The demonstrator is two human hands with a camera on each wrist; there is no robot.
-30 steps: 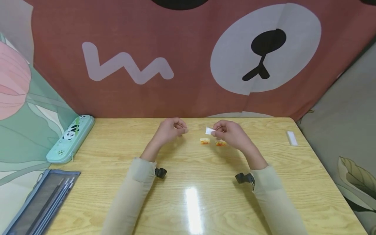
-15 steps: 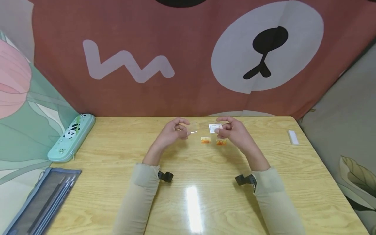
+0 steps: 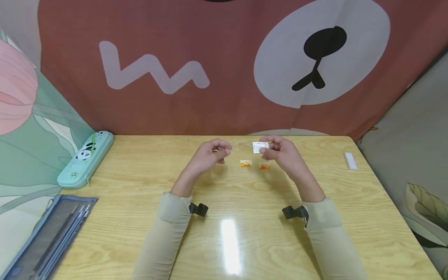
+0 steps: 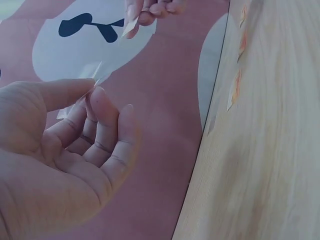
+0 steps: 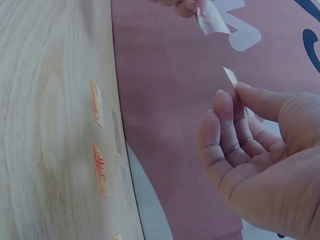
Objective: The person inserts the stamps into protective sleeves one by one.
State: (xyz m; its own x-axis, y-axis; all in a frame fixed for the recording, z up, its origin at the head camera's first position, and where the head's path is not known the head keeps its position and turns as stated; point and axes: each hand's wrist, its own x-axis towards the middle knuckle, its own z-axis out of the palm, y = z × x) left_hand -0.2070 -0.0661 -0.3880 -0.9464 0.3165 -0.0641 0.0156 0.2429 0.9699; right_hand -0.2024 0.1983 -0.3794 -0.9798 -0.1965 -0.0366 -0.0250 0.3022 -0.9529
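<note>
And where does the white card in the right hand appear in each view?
Head: white card right of centre, pinched in the right hand.
Left wrist: card near the top, left of centre.
Right wrist: card right of centre, upper half.
Shared landmark: red-brown backdrop.

Even light leaves 1 glare streak [image 3: 230, 247] and soft shadows on the tabletop [image 3: 259, 241]; the 2 wrist views look hazy.

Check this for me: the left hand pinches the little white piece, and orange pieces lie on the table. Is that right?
Not quite. The head view shows the right hand pinching the little white piece, not the left hand. Orange pieces do lie on the table.
</note>
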